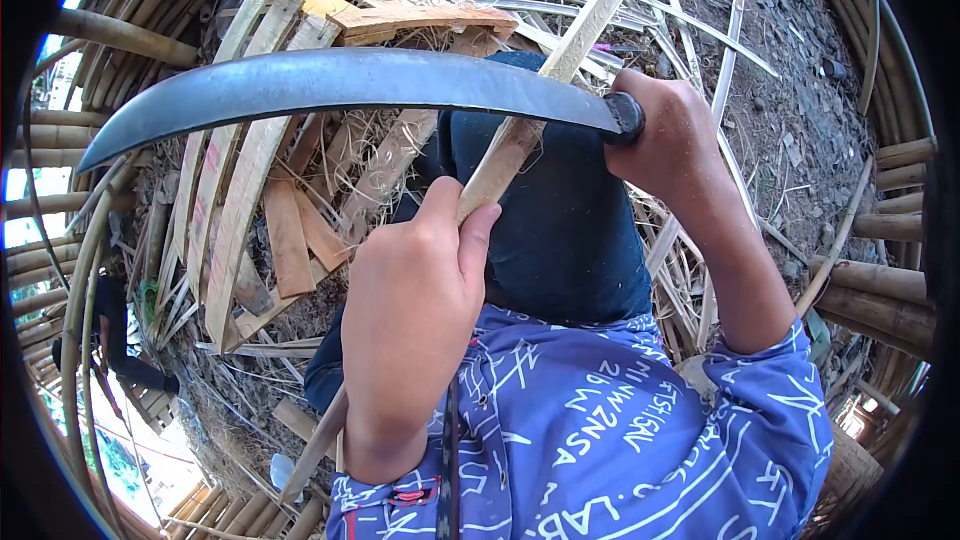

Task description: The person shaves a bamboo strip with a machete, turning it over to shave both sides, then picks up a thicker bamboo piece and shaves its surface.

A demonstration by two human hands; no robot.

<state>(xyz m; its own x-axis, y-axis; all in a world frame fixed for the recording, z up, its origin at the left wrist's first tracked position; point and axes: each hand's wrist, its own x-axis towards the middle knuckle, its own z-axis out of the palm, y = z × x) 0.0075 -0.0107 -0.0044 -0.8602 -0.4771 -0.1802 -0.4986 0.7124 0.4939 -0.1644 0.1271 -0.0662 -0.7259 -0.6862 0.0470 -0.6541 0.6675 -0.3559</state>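
Observation:
My right hand (668,140) is closed around the dark handle of a machete (350,80), whose long curved blade reaches left across the view. Under the blade, near its handle end, passes a long pale bamboo strip (590,25); the blade appears to touch it. My left hand (415,310) grips this strip below the blade, thumb on the right side. The strip slants from upper right, over my dark-trousered knee (560,220), down past my left wrist. Fine shavings cling to the strip just below the blade.
Pale wooden boards (250,170) and curly shavings lie left of my knee. More thin strips (730,50) are scattered on the dirt ground (780,120). Bamboo poles (880,280) enclose both sides. Another person (125,340) in dark clothes is at the far left.

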